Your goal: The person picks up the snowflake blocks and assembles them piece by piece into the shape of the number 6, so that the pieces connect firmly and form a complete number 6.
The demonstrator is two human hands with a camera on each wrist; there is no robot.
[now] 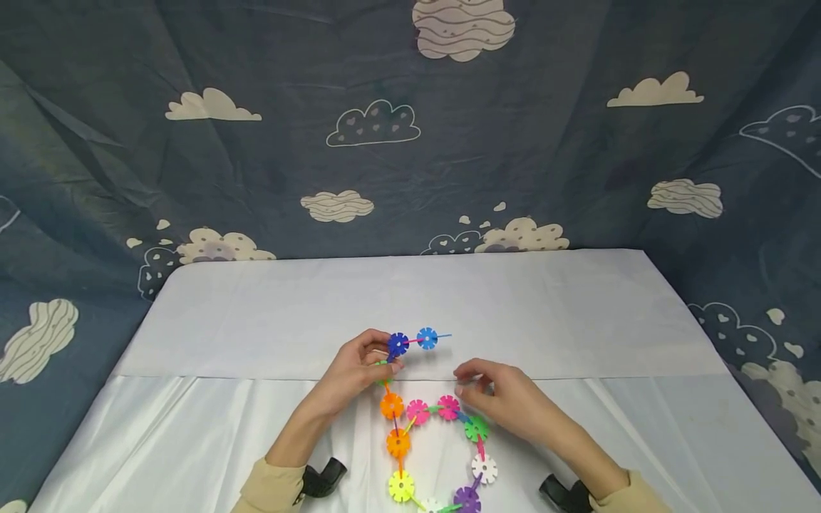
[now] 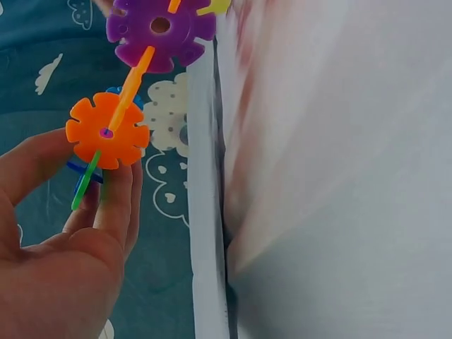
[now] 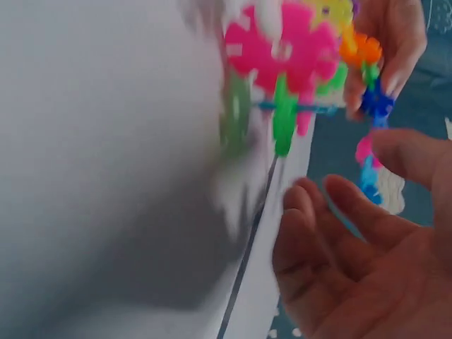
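Notched plastic discs joined by coloured sticks form a loop with a tail. My left hand (image 1: pixel 346 374) grips the tail near a green disc (image 1: pixel 383 373) that its fingers partly cover. Beyond the fingers stick out a dark blue disc (image 1: pixel 398 344) and a light blue disc (image 1: pixel 427 338), with a blue stick at the free end. Two orange discs (image 1: pixel 392 406) lead down to a yellow disc (image 1: pixel 401 486). My right hand (image 1: pixel 507 399), fingers loosely bent and holding nothing, hovers beside a pink disc (image 1: pixel 449 407). Below that come a green disc (image 1: pixel 476 428), a white disc (image 1: pixel 484 468) and a purple disc (image 1: pixel 467 499).
A white cloth covers the table (image 1: pixel 256 313), with a seam running across it. Behind hangs a dark curtain (image 1: pixel 385 171) printed with clouds. Black devices (image 1: pixel 325 478) sit at both wrists. The loop's lower end runs out of the head view.
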